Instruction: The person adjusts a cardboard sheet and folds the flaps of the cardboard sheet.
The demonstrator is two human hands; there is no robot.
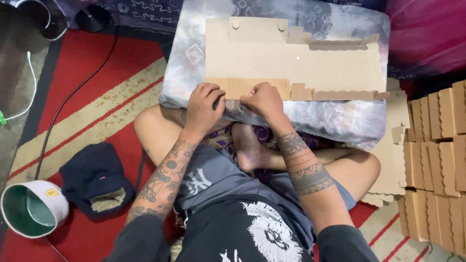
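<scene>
Pressing down now, both hands at the near edge of the flat cardboard sheet (291, 60) lying on a patterned pillow (184, 63) across the lap. The left hand (204, 104) has its fingers curled tight over the folded flap; the right hand (264, 101) is bunched shut beside it. Folded cardboard pieces (434, 160) are stacked at right, and a cap (34, 208) lies on the red rug (87, 63).
</scene>
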